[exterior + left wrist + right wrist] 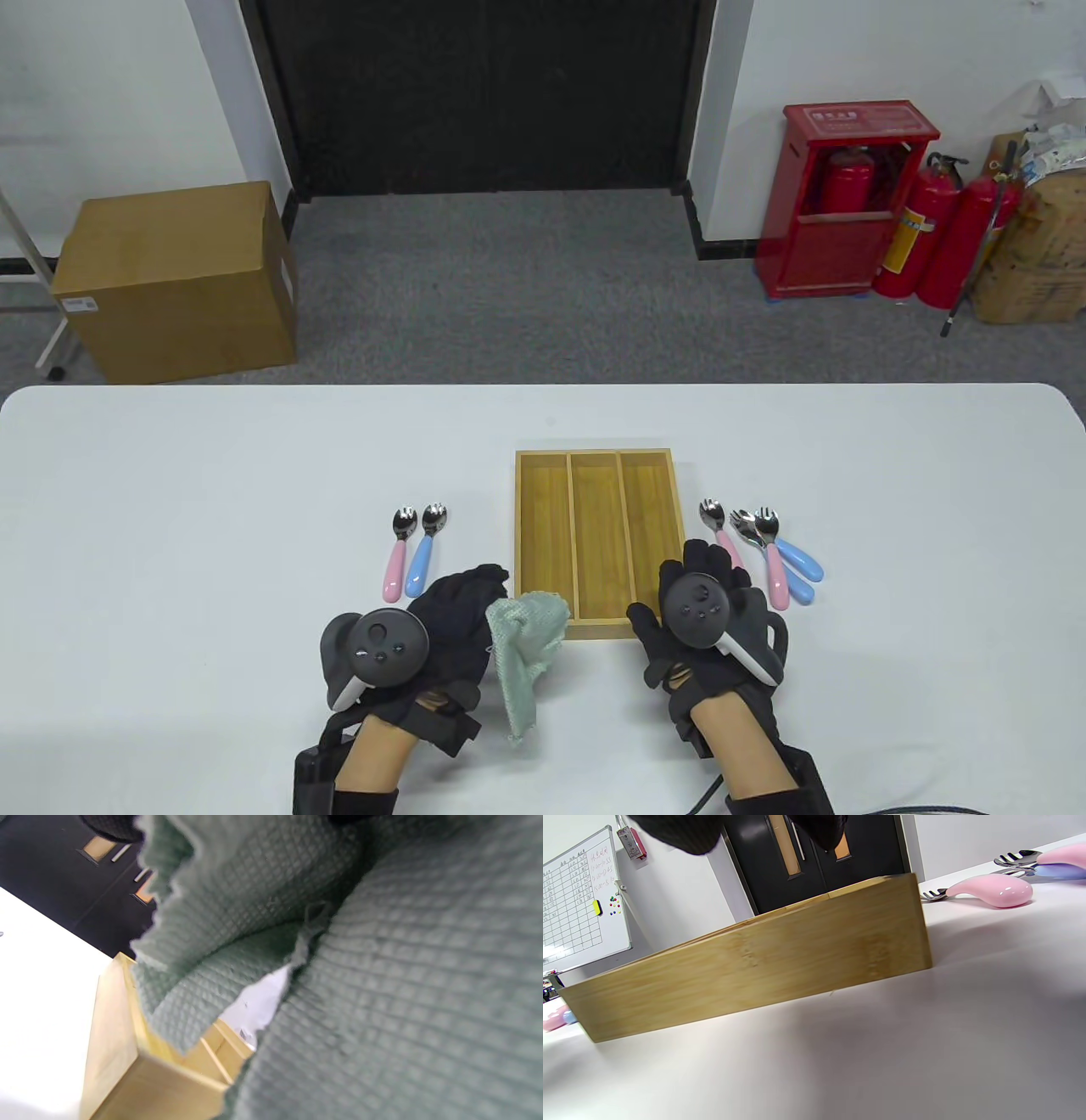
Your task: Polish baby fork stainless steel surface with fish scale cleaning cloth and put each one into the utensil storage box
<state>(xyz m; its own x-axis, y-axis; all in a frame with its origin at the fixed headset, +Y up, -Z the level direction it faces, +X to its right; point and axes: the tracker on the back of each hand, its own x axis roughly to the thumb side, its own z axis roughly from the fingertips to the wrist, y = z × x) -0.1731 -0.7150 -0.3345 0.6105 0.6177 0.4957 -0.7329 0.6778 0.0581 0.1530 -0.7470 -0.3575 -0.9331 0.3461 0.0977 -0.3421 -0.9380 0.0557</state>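
Holding a pale green waffle-textured cleaning cloth [526, 649], the left hand [433, 637] has its fingers curled round the upper part, so the rest droops toward the white worktop [170, 509]. The cloth's top edge sits just over the near left corner of the three-compartment bamboo utensil box [599, 458], and all three slots look bare from above. Right hand [700, 620] lies flat on the worktop just beside the box's near right corner, fingers straight and relaxed, holding nothing.

Forks are all still out on the worktop: a pink-handled baby fork [397, 556] and a blue-handled baby fork [422, 552] side by side left of the box, and a huddle of pink- and blue-handled baby forks [768, 552] right of it, right by the right hand's fingertips. Loads of free worktop on the far left, far right and beyond the box.
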